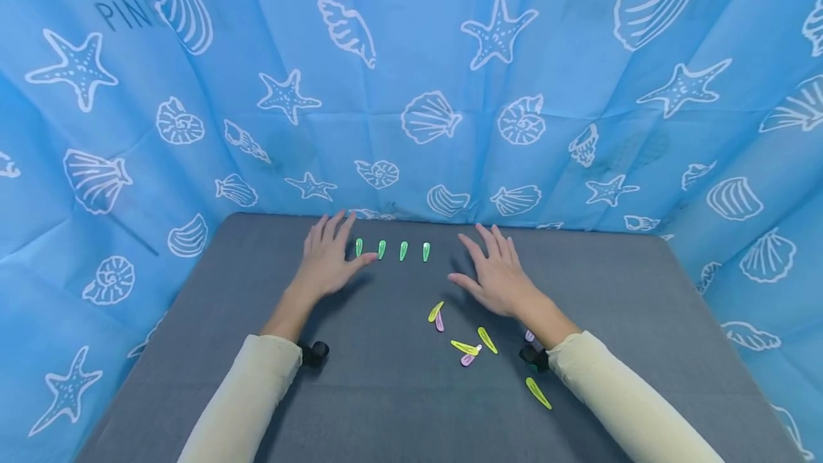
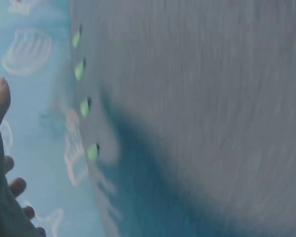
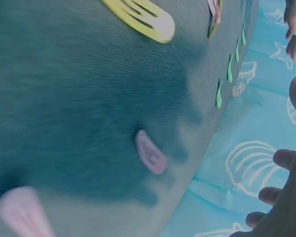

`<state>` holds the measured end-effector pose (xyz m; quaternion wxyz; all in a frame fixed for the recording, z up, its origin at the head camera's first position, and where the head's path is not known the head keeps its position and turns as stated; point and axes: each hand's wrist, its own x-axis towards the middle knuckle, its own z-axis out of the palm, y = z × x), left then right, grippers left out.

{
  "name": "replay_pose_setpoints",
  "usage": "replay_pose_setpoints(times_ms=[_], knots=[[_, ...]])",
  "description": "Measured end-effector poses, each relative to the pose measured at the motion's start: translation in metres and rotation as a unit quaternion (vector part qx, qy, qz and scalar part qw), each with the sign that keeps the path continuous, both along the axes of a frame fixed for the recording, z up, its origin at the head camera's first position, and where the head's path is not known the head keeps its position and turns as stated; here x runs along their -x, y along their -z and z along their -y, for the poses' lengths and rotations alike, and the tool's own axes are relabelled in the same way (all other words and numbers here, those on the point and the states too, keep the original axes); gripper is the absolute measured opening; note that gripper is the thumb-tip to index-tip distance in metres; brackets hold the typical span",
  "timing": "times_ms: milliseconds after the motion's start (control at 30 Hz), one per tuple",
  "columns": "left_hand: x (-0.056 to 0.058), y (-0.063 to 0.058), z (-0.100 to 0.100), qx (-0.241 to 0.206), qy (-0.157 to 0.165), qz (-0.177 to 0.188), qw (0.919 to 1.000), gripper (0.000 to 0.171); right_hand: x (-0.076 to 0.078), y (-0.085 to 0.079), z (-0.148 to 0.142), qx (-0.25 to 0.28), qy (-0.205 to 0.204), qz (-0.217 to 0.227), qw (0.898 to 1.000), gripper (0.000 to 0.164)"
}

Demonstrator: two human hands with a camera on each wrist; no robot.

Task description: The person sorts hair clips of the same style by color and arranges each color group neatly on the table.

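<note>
A row of several green snap hair clips (image 1: 403, 251) lies near the table's far edge. My left hand (image 1: 324, 259) hovers at the row's left end, fingers spread; its thumb overlaps the second clip in the head view. The left wrist view shows the same green clips (image 2: 92, 151) beside that hand's shadow. My right hand (image 1: 498, 277) is held over the table right of the row, fingers apart and holding nothing. Nearer me lie scattered yellow hair clips (image 1: 486, 340) and lilac hair clips (image 1: 467, 360). Below the right hand, its wrist view shows a lilac clip (image 3: 150, 153).
The grey table (image 1: 386, 406) meets a blue curtain (image 1: 398, 77) with white shell prints at its back and sides. One yellow clip (image 1: 538, 393) lies nearest the right forearm. Another lilac clip (image 1: 529, 336) is partly hidden by the right wrist.
</note>
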<state>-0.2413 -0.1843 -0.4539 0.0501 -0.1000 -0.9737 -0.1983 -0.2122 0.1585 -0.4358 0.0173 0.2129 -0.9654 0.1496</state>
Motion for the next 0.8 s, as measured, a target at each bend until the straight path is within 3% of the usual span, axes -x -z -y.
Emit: replay_pose_setpoints(times_ms=[133,467,633,800], knots=[[-0.015,-0.001,-0.02,-0.021,0.025,-0.017,0.9993,0.097,-0.017,0.002,-0.012,0.003,-0.007,-0.001,1.0,0.082],[-0.056,0.008,-0.064,-0.034,0.077,0.001,0.9964,0.105,-0.06,0.015,-0.032,0.018,-0.012,0.024,0.999,0.083],[-0.064,0.015,-0.081,-0.065,0.107,0.048,0.991,0.106,-0.073,0.018,-0.039,0.044,-0.015,0.048,0.998,0.083],[-0.063,0.025,-0.095,-0.09,0.141,0.097,0.9811,0.097,-0.077,0.017,-0.045,0.08,-0.037,0.129,0.988,0.067]])
